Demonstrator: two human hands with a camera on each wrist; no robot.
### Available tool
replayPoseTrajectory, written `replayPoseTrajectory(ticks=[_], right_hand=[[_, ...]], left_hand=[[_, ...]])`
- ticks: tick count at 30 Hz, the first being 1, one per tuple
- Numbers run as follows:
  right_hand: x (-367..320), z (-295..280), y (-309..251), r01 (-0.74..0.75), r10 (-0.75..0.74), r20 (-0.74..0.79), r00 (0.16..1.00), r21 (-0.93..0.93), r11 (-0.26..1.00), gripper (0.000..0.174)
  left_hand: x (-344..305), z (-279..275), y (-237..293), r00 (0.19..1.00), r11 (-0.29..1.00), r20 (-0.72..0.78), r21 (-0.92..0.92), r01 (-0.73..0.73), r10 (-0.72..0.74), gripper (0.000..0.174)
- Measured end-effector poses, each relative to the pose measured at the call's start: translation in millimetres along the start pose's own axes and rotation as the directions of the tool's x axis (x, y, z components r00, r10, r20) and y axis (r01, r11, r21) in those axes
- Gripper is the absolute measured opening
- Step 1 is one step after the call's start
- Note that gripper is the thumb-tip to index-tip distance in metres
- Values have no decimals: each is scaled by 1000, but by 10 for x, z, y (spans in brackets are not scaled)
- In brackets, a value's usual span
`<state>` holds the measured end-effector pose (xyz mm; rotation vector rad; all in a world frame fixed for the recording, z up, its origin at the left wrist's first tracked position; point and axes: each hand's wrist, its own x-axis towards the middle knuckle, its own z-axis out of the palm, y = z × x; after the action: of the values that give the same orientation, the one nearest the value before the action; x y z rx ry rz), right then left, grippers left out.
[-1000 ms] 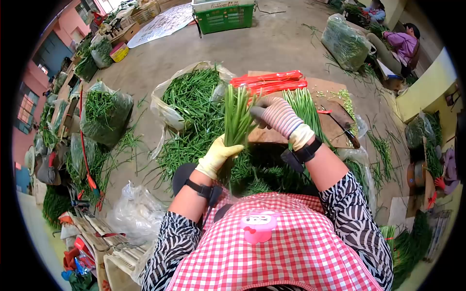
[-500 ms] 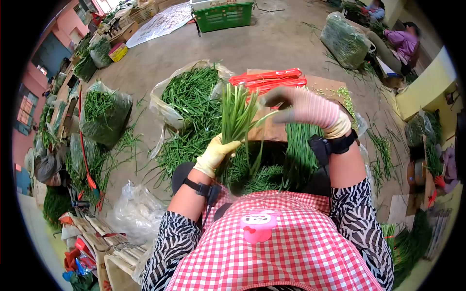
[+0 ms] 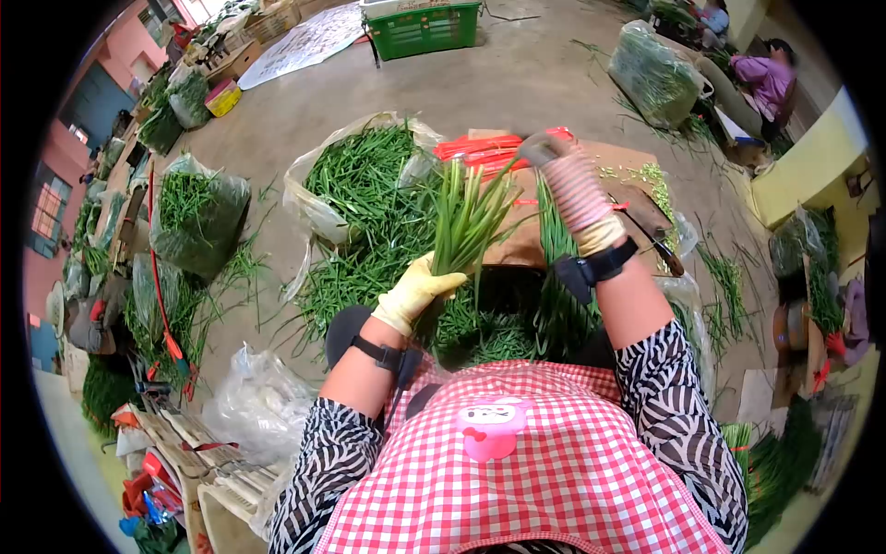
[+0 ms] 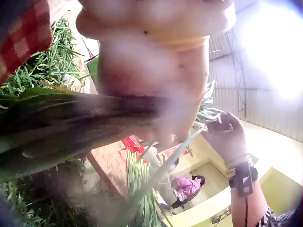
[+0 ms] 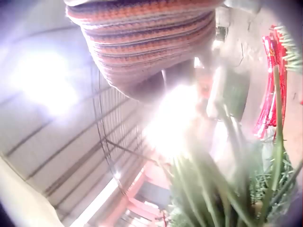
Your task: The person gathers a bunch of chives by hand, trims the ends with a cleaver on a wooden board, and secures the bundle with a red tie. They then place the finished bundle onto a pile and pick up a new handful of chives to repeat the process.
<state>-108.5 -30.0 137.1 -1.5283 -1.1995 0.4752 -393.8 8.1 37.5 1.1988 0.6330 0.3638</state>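
My left hand point(image 3: 420, 291), in a pale yellow glove, grips a bunch of long green stalks point(image 3: 466, 217), their pale ends fanned upward. In the left wrist view, the dark lower part of the bunch point(image 4: 61, 127) runs out sideways from the fist. My right hand point(image 3: 568, 185), in a striped knit glove with a grey palm, is raised to the right of the bunch. Its fingertips point(image 4: 220, 122) pinch the end of a single stalk point(image 4: 177, 153) in the left wrist view. The right wrist view shows the striped glove point(image 5: 147, 42) above blurred stalks point(image 5: 203, 189).
Behind the hands, a board point(image 3: 628, 166) carries red ties point(image 3: 480, 150), a knife point(image 3: 660, 247) and chopped bits point(image 3: 657, 194). More stalks point(image 3: 558, 240) lie over its front edge. At left, greens point(image 3: 365, 175) spill from a plastic bag point(image 3: 300, 194). A green crate point(image 3: 425, 32) stands farther back.
My right hand moved from beside the bunch out to the right, then up over the board. The bunch's top leans and fans more to the right; my left hand stays nearly still.
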Motion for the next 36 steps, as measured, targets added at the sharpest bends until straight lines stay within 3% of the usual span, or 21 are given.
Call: replayPoseTrajectory(ticks=[1, 3, 5, 6, 8, 9, 10, 11, 12, 14, 16, 20, 22, 24, 27, 28, 29, 31, 32, 35, 36], right_hand=[[55, -125, -40, -10, 22, -30, 999, 333, 943, 31], [165, -378, -109, 49, 65, -91, 994, 875, 481, 29], [31, -507, -359, 76, -30, -70, 997, 895, 440, 28], [70, -501, -279, 32, -61, 10, 998, 762, 647, 25], [-75, -271, -402, -175, 113, 193, 975, 339, 924, 25], [-185, -71, -577, -314, 235, 312, 920, 231, 921, 27], [-251, 180, -479, -267, 216, 321, 922, 126, 955, 31], [-314, 427, -241, -215, 197, 332, 922, 19, 976, 36], [-400, 595, 29, 42, -11, 314, 949, -93, 995, 41], [-446, 748, 111, 137, -66, 295, 953, -227, 964, 46], [-419, 774, -67, -179, 243, 239, 940, -261, 949, 48], [-319, 789, 119, -172, 231, 256, 939, -236, 957, 44], [-304, 734, 74, -289, 333, 289, 898, -183, 940, 41], [-315, 692, -4, -382, 407, 309, 859, -143, 913, 32], [-327, 648, 29, -474, 416, 372, 830, 75, 878, 26], [-335, 624, -98, -569, 478, 389, 788, 162, 806, 16], [-330, 588, -55, -622, 431, 486, 761, 353, 699, 14], [-310, 438, 42, -686, 269, 633, 726, 634, 358, 14], [-290, 359, 61, -660, 179, 638, 749, 691, 295, 21], [-183, -52, -117, -532, 143, 516, 844, 778, 333, 24], [-143, -224, -108, -479, 83, 495, 865, 766, 429, 24]], left_hand=[[16, -26, -39, 1000, 1000, -9, 1, 2, -2, 30], [34, -55, -100, 1000, 1000, -29, 4, 8, -7, 30], [26, -72, -96, 998, 1000, -69, 22, 10, -8, 32], [71, -121, -161, 998, 1000, -69, 18, 10, -8, 34], [111, -89, -145, 992, 997, -122, 78, 26, -16, 36], [137, -87, -179, 989, 995, -145, 102, 10, 5, 36], [178, -96, -240, 986, 992, -167, 127, -5, 27, 36], [208, -100, -282, 981, 988, -189, 152, -22, 51, 36], [220, -84, -301, 977, 988, -198, 143, -57, 85, 39], [222, -36, -283, 964, 975, -240, 214, -59, 111, 34], [231, -18, -308, 949, 959, -275, 272, -74, 151, 35], [237, -56, -349, 941, 908, -255, 407, -104, 222, 45], [262, -118, -391, 959, 930, -209, 351, -108, 190, 56], [255, -155, -419, 973, 951, -177, 297, -91, 148, 55], [229, -144, -364, 988, 968, -145, 250, -19, 57, 50], [205, -116, -314, 990, 969, -132, 247, -16, 50, 48], [190, -93, -268, 992, 970, -119, 244, -13, 43, 47], [188, -125, -262, 998, 973, -68, 230, 9, 7, 44], [174, -132, -243, 999, 972, -48, 235, 27, -16, 44], [161, -147, -242, 994, 978, -92, 194, 74, -57, 42], [158, -155, -252, 990, 981, -123, 171, 89, -69, 42]])
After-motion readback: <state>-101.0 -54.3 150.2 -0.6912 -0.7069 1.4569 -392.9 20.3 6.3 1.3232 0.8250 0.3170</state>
